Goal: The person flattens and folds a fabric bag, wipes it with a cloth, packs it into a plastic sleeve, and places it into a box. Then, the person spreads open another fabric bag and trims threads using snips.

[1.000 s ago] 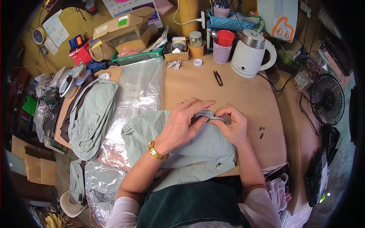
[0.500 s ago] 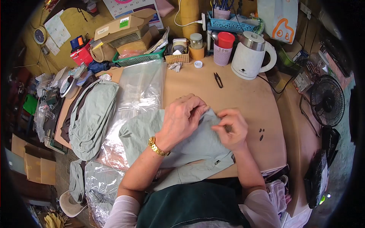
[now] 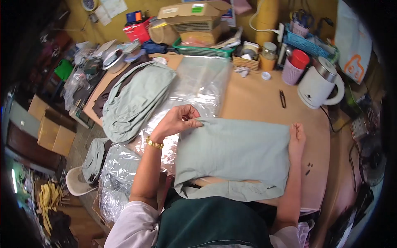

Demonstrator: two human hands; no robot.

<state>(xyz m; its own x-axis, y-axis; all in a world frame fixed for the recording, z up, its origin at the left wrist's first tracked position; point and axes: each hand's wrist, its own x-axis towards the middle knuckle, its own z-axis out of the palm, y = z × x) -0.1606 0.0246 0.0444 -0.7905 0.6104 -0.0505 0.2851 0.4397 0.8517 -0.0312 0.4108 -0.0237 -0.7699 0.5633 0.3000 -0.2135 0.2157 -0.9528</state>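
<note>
A pale grey-green piece of fabric (image 3: 233, 149), apparently a garment, is stretched wide between my two hands over the brown tabletop. Its upper left corner is pinched by my left hand (image 3: 182, 120), thumb against fingers, with a gold watch on that wrist. At the upper right corner my right hand (image 3: 296, 140) is closed on the cloth edge. The lower part of the fabric folds toward my apron, and a strip of table shows through a gap in it. A small dark mark sits near its lower right.
Clear plastic bags (image 3: 198, 82) lie left of the fabric, beside a pile of grey-green garments (image 3: 136, 103). Black thread snips (image 3: 282, 99) rest near a white kettle (image 3: 318, 84). Small dark pieces (image 3: 308, 169) lie at right. Baskets and a cardboard box (image 3: 194, 16) line the back.
My hands have moved far apart, left hand leftward and right hand rightward. The bunched fabric is now spread flat and taut between them. The camera view has turned left.
</note>
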